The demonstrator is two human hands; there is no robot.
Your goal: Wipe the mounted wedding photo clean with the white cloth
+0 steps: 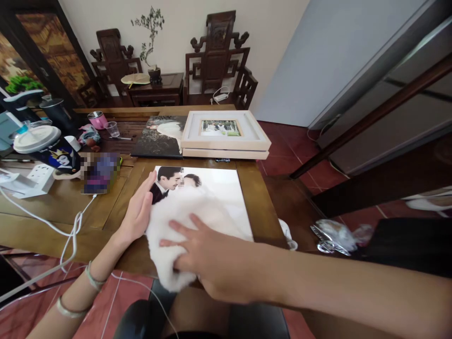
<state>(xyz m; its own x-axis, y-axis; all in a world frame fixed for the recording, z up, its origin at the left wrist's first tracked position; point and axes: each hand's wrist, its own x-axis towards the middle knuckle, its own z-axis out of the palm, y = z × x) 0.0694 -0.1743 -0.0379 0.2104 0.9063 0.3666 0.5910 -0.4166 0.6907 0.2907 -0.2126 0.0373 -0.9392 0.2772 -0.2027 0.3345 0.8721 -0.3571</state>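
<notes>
A large wedding photo print (219, 193) lies flat on the wooden table (257, 202) in front of me. My left hand (138, 212) rests flat, fingers together, on the print's left edge. My right hand (205, 256) presses a white fluffy cloth (169, 226) onto the lower part of the print, fingers spread over the cloth. The cloth hangs slightly past the table's near edge.
Two stacked pale frames (226, 136) and a dark photo album (158, 139) lie farther back. A phone (99, 174), white power strip (37, 181), cable (70, 230), mugs and a pink cup (98, 120) crowd the left. Carved chairs (217, 61) stand by the wall.
</notes>
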